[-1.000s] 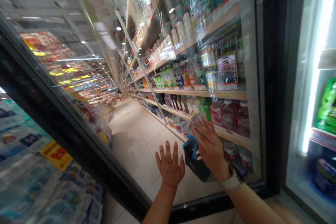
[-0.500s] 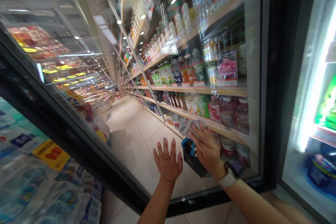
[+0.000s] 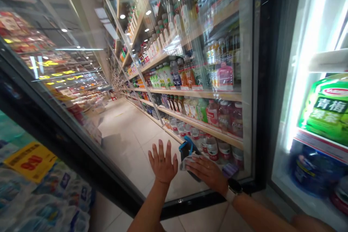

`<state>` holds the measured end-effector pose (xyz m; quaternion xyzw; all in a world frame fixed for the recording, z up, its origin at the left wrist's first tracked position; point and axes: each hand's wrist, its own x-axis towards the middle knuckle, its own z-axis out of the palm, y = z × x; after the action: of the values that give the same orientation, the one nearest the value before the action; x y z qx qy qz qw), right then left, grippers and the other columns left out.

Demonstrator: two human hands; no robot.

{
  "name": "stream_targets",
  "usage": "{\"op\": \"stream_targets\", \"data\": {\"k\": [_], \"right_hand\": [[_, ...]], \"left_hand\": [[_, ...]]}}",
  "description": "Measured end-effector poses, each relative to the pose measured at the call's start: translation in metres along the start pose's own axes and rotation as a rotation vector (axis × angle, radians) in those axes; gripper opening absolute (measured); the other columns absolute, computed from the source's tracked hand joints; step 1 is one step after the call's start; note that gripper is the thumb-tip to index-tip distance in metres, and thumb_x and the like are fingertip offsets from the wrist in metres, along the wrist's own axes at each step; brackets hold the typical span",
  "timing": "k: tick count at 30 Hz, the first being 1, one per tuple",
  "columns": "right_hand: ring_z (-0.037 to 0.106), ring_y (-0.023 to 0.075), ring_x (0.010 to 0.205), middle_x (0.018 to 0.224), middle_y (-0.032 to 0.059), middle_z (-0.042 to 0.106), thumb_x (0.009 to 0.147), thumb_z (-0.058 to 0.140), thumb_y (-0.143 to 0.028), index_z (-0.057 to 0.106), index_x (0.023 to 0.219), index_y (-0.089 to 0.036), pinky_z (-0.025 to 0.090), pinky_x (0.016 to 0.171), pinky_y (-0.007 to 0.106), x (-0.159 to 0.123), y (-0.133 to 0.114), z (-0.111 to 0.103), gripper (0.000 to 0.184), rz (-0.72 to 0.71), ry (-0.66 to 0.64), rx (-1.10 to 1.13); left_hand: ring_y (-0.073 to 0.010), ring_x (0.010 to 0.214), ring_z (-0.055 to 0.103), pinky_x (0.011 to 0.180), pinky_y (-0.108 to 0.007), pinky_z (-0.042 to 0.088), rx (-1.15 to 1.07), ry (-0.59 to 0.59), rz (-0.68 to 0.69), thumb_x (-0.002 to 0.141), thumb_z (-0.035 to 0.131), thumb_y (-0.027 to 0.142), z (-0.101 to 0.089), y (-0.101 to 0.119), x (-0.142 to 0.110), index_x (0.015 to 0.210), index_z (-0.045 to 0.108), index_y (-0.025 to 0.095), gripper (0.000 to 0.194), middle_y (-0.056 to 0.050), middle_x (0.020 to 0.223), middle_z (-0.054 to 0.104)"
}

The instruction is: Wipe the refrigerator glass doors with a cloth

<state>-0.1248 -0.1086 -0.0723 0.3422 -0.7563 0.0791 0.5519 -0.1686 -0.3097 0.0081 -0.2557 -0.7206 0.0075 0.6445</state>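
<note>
Glass cooler doors (image 3: pixel 206 61) line a supermarket aisle (image 3: pixel 127 130); the left hand (image 3: pixel 162 163) is open, fingers spread on the glass, and the flat right hand (image 3: pixel 205 175) pins a grey cloth (image 3: pixel 190 162) there, beside a black pouch (image 3: pixel 187 152) with a blue strap. Should those fingers loosen, cloth and pouch could slide down the door.

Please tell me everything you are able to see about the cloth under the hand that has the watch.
The cloth is a thin, soft-looking, pale grey piece of fabric, crumpled into folds. The right hand presses it flat against the glass door of the drinks cooler, and its bunched edge shows beyond the fingertips. It lies close to a black item with a blue strap, but I cannot tell if they touch. The cloth's full shape is hidden under the hand.
</note>
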Motion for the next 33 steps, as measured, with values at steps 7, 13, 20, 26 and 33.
{"op": "stream_targets", "data": {"k": [7, 13, 20, 26, 33], "right_hand": [[0.045, 0.0114, 0.137, 0.132, 0.0003, 0.065, 0.1, 0.043, -0.012, 0.063, 0.128, -0.022, 0.035, 0.119, 0.03, 0.043, -0.001, -0.003, 0.035, 0.075, 0.089, -0.02], [0.035, 0.017, 0.144, 0.135, 0.0043, 0.063, 0.095, 0.04, -0.001, 0.056, 0.136, -0.022, 0.032, 0.121, 0.04, 0.09, -0.003, -0.011, 0.048, 0.292, 0.226, -0.032], [0.033, 0.0234, 0.145, 0.147, 0.0054, 0.052, 0.094, 0.045, -0.002, 0.038, 0.15, -0.027, 0.031, 0.121, 0.05, 0.112, -0.001, -0.016, 0.062, 0.45, 0.38, -0.001], [0.038, 0.0187, 0.142, 0.139, 0.0045, 0.059, 0.092, 0.043, 0.002, 0.054, 0.138, -0.025, 0.03, 0.122, 0.041, 0.095, -0.012, -0.008, 0.055, 0.401, 0.314, -0.055], [0.05, 0.0109, 0.133, 0.126, -0.0012, 0.069, 0.099, 0.04, -0.009, 0.066, 0.123, -0.024, 0.031, 0.121, 0.032, 0.021, -0.021, 0.005, 0.039, 0.155, 0.092, -0.069]], "left_hand": [[-0.0293, 0.149, 0.02, 0.122, -0.051, 0.018, 0.012, -0.014, -0.011, 0.09, 0.051, 0.025, -0.005, 0.003, -0.003, 0.152, 0.028, 0.02, 0.067, -0.013, 0.159, 0.026], [-0.0296, 0.15, 0.019, 0.122, -0.051, 0.016, 0.012, -0.028, -0.016, 0.089, 0.053, 0.024, -0.014, 0.006, -0.005, 0.152, 0.028, 0.019, 0.068, -0.014, 0.159, 0.026], [-0.0297, 0.15, 0.016, 0.123, -0.049, 0.016, 0.033, -0.048, -0.02, 0.091, 0.048, 0.023, -0.022, 0.011, -0.003, 0.152, 0.027, 0.018, 0.065, -0.01, 0.162, 0.019], [-0.0293, 0.15, 0.02, 0.122, -0.05, 0.016, 0.027, -0.042, -0.022, 0.09, 0.05, 0.025, -0.018, 0.009, -0.005, 0.152, 0.028, 0.019, 0.066, -0.013, 0.16, 0.025], [-0.0287, 0.149, 0.019, 0.122, -0.051, 0.017, 0.014, -0.028, -0.016, 0.09, 0.05, 0.025, -0.01, 0.005, -0.005, 0.152, 0.028, 0.02, 0.066, -0.013, 0.159, 0.026]]}}
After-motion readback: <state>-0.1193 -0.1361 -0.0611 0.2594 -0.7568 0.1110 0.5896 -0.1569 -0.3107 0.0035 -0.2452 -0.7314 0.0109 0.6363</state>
